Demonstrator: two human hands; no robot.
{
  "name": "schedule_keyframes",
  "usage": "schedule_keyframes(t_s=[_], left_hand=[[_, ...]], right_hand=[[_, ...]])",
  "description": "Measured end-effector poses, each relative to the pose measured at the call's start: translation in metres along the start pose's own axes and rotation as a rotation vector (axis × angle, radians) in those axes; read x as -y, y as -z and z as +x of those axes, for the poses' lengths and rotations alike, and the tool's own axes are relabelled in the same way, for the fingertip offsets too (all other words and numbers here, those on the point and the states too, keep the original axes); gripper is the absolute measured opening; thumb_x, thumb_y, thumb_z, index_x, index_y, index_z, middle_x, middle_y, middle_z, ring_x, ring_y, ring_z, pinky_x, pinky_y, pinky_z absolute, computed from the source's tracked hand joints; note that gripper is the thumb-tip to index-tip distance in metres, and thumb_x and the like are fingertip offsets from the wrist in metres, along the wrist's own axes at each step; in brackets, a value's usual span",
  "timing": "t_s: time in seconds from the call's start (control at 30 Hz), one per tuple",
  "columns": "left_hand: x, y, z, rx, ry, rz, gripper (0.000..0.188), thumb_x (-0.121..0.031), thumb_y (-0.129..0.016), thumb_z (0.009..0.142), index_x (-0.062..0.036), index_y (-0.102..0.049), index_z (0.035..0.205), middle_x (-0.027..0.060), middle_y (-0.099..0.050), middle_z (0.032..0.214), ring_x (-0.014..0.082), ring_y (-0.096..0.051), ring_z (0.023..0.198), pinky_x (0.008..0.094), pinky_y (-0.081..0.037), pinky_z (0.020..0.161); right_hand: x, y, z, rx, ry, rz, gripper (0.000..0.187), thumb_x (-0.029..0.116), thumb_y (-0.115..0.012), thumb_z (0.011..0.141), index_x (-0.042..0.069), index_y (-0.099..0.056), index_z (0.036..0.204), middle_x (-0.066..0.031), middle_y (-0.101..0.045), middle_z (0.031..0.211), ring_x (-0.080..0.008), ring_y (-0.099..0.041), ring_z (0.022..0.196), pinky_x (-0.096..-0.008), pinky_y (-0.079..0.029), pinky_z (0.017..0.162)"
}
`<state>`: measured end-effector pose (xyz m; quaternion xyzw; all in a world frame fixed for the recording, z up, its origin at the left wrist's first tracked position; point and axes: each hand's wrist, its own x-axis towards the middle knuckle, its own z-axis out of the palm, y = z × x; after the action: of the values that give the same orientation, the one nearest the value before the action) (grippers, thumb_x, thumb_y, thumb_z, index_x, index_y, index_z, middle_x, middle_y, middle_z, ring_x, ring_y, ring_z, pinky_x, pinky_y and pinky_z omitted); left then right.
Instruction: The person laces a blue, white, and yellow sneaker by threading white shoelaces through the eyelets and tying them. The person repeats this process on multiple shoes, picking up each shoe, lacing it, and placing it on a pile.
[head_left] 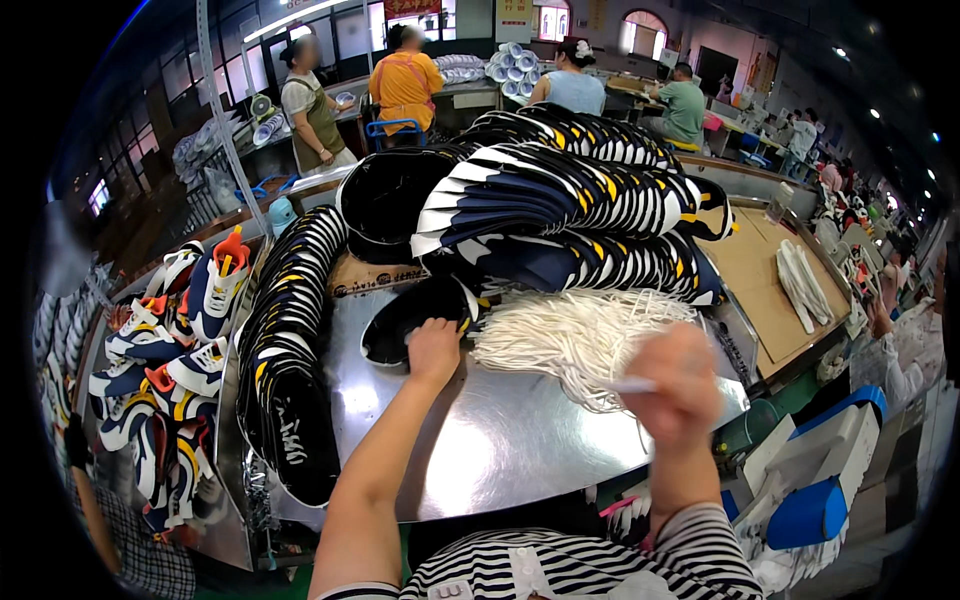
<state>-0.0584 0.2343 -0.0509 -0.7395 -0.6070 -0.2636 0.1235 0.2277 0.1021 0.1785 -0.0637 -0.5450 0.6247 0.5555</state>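
Note:
My left hand [433, 350] is closed on the edge of a single dark shoe upper [385, 328], which lies opening toward me on the metal tabletop [480, 460]. To its right spreads a thick bundle of white shoelaces [560, 335]. Over the bundle's right end is my right hand [680, 385], raised and blurred by motion. Its fingers are pinched together, and a white strip, seemingly a shoelace, sticks out from them to the left. Behind both hands are piled stacks of nested uppers [560, 190] in navy, white, black and yellow.
Another curved row of nested uppers [290, 340] runs along the table's left side. Finished-looking sneakers [215, 290] hang on a rack at the left. On the right are a cardboard-lined tray [760, 300] with white strips and a blue-and-white bin [810, 510]. Several people work farther back.

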Motion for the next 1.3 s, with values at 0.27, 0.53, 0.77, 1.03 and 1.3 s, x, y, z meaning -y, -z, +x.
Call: schedule_keyframes(t_s=[0.27, 0.53, 0.77, 1.03, 1.3], left_hand=[[-0.073, 0.146, -0.080, -0.403, 0.672, -1.836, 0.025, -0.018, -0.052, 0.103, -0.0018, -0.055, 0.121, 0.0042, -0.065, 0.115, 0.0160, -0.061, 0.105, 0.0301, -0.049, 0.088], [-0.058, 0.095, -0.200, 0.250, 1.123, -1.859, 0.036, -0.039, -0.051, 0.103, -0.0064, -0.055, 0.118, 0.0078, -0.065, 0.106, 0.0206, -0.065, 0.091, 0.0312, -0.051, 0.072], [-0.034, 0.158, -0.203, 0.590, 0.438, -0.193, 0.027, -0.027, -0.065, 0.092, 0.0004, -0.065, 0.096, 0.0158, -0.067, 0.098, 0.0292, -0.067, 0.082, 0.0378, -0.053, 0.068], [-0.058, 0.154, -0.116, 0.540, 0.010, -0.131, 0.036, -0.031, -0.067, 0.088, -0.0019, -0.064, 0.109, 0.0164, -0.064, 0.102, 0.0345, -0.064, 0.084, 0.0415, -0.051, 0.078], [-0.048, 0.076, -0.086, 1.319, 0.960, -1.254, 0.079, -0.066, -0.048, 0.093, -0.0015, -0.051, 0.139, 0.0153, -0.055, 0.139, 0.0229, -0.049, 0.130, 0.0306, -0.037, 0.109]], right_hand=[[0.005, 0.045, -0.108, -0.328, 0.069, -0.167, 0.012, 0.003, -0.072, 0.078, 0.004, -0.060, 0.080, -0.0059, -0.051, 0.075, -0.0080, -0.041, 0.052, -0.0196, -0.031, 0.044], [-0.008, -0.048, -0.033, 0.166, 0.072, 0.503, 0.013, 0.006, -0.070, 0.084, 0.004, -0.059, 0.090, -0.0083, -0.061, 0.081, -0.0082, -0.048, 0.053, -0.0215, -0.032, 0.045], [-0.046, 0.007, -0.064, -0.264, -0.032, 0.271, 0.011, 0.008, -0.059, 0.093, 0.011, -0.048, 0.093, -0.0010, -0.049, 0.069, -0.0051, -0.034, 0.042, -0.0198, -0.025, 0.037], [-0.191, 0.036, -0.123, -0.365, -0.704, -0.238, 0.011, 0.014, -0.062, 0.096, 0.006, -0.060, 0.103, 0.0006, -0.061, 0.077, -0.0022, -0.045, 0.056, -0.0184, -0.033, 0.048], [-0.209, 0.034, -0.107, -0.481, -0.682, -0.401, 0.015, 0.018, -0.063, 0.096, 0.005, -0.063, 0.104, 0.0027, -0.064, 0.080, -0.0033, -0.055, 0.072, -0.0188, -0.042, 0.063]])
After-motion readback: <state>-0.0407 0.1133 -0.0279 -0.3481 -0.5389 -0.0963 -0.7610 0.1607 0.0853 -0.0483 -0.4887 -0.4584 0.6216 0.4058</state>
